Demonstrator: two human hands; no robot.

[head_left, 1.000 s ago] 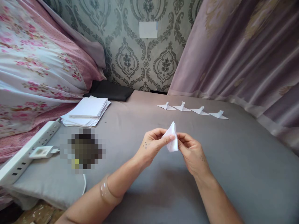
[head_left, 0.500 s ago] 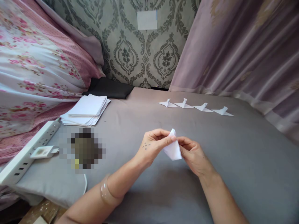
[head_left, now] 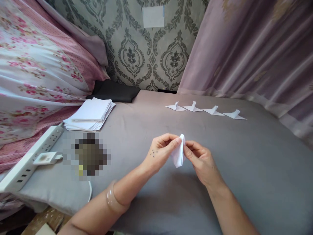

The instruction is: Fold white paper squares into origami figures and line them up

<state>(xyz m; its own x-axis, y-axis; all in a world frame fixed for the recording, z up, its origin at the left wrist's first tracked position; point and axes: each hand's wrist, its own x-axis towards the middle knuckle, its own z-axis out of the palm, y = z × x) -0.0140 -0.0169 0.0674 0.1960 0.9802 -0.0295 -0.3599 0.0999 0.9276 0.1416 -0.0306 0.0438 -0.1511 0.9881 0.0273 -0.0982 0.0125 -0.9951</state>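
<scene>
A folded piece of white paper [head_left: 179,156] is held up above the grey cloth, its layered edge turned partly toward me. My left hand [head_left: 160,150] pinches it near the top between thumb and fingers. From the other side, my right hand [head_left: 201,160] grips its right edge with thumb and fingertips; the fingers behind the paper are partly hidden. Farther back on the cloth stand several folded white paper figures [head_left: 193,107] in a row, each with a raised upright part and pointed sides.
A stack of white paper sheets [head_left: 90,112] lies at the left, before a black folded item [head_left: 114,90]. Nearer are a white power strip [head_left: 31,158] with a plugged-in charger [head_left: 46,158] and a blurred-out object [head_left: 91,155]. Curtains [head_left: 244,49] hang at the right.
The folded paper has turned, so its narrow layered edge shows more than its broad face. My right thumb has shifted along its right side. Both hands keep about the same place.
</scene>
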